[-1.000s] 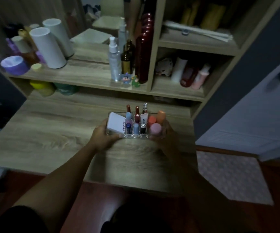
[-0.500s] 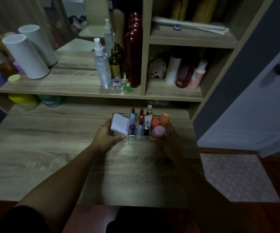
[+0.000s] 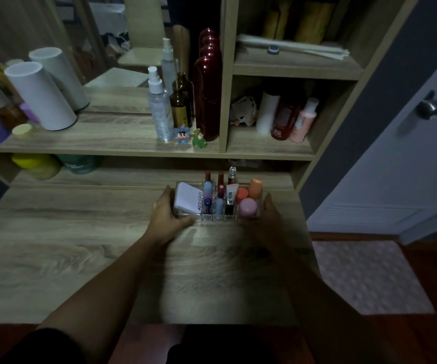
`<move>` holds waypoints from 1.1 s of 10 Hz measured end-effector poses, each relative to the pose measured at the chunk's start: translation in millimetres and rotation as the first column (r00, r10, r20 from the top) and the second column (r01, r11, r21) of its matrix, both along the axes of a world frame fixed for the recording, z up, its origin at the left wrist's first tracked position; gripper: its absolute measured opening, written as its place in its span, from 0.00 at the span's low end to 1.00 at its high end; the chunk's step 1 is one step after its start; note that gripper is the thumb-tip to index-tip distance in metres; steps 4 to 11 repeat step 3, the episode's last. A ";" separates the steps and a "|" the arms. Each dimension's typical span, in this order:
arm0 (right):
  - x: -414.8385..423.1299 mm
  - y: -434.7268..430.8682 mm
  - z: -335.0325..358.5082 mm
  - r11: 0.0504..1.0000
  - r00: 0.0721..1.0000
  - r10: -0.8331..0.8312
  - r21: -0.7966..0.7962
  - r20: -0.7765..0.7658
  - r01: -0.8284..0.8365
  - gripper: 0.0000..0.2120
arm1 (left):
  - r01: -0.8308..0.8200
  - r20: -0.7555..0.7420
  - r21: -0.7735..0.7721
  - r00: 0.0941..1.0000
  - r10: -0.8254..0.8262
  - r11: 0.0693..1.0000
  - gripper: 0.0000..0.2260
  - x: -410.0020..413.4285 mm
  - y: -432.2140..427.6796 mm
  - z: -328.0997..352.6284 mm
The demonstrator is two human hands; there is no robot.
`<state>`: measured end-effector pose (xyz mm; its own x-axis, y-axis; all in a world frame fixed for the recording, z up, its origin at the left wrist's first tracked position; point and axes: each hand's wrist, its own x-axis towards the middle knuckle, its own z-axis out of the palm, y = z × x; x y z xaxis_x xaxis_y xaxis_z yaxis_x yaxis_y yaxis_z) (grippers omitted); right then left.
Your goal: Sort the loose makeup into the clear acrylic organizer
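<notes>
The sorting looks finished: no loose makeup shows on the desk. The organizer sits at the far side of the desk, below the shelf. Its left bin holds a white compact, the middle slots lipsticks and tubes, the right bin a pink jar and orange pots. The left hand and right hand clasp its ends.

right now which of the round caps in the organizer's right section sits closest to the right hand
The pink cap, at the front of the organizer, just beside the right hand. The red cap and orange cap stand farther back.
</notes>
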<state>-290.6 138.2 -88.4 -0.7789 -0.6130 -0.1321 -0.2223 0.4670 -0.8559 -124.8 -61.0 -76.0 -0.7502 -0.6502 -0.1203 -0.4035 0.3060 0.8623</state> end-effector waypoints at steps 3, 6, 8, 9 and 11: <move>57.9 23.1 55.6 0.945 0.959 0.114 0.325 -0.259 -0.025 0.30 | 0.085 0.157 -0.297 0.987 -0.039 0.951 0.24 14.5 55.4 58.3; 57.9 23.1 55.6 0.945 0.959 0.114 0.325 -0.259 -0.025 0.30 | 0.085 0.157 -0.297 0.987 -0.039 0.951 0.24 14.5 55.4 58.3; 57.9 23.1 55.6 0.945 0.959 0.114 0.325 -0.259 -0.025 0.30 | 0.085 0.157 -0.297 0.987 -0.039 0.951 0.24 14.5 55.4 58.3; 57.9 23.1 55.6 0.945 0.959 0.114 0.325 -0.259 -0.025 0.30 | 0.085 0.157 -0.297 0.987 -0.039 0.951 0.24 14.5 55.4 58.3; 57.9 23.1 55.6 0.945 0.959 0.114 0.325 -0.259 -0.025 0.30 | 0.085 0.157 -0.297 0.987 -0.039 0.951 0.24 14.5 55.4 58.3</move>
